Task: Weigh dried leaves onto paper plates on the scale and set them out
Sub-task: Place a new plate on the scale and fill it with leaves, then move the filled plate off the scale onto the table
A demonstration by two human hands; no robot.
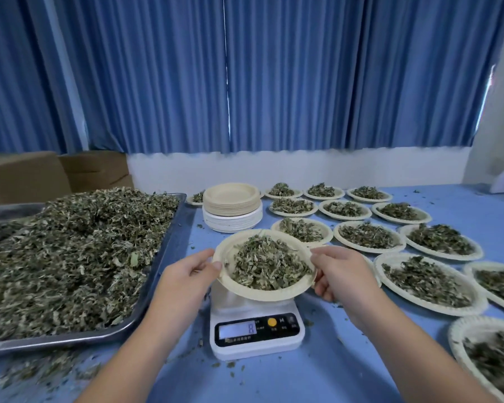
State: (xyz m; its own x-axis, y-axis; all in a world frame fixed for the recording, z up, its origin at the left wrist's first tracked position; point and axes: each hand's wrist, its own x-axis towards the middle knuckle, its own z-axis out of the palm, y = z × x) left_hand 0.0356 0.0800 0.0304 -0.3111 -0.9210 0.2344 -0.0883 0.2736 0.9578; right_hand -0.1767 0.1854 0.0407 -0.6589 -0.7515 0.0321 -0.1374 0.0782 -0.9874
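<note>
Paper plate [263, 296], one; hands [186, 274] [338, 274], two

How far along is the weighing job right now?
Done: more than ten filled plates set out at right. In hand: left hand and right hand grip a loaded plate by its rim over the scale. Remaining: the tray is heaped with leaves, and a stack of empty plates waits.

One digital scale [256, 335], one steel tray [70, 339] heaped with dried leaves [70, 257], one stack of empty paper plates [232, 205], two cardboard boxes [21, 175]. Leaf-filled paper plates [437, 307] number at least fifteen, counting one above the scale and one mostly hidden.
</note>
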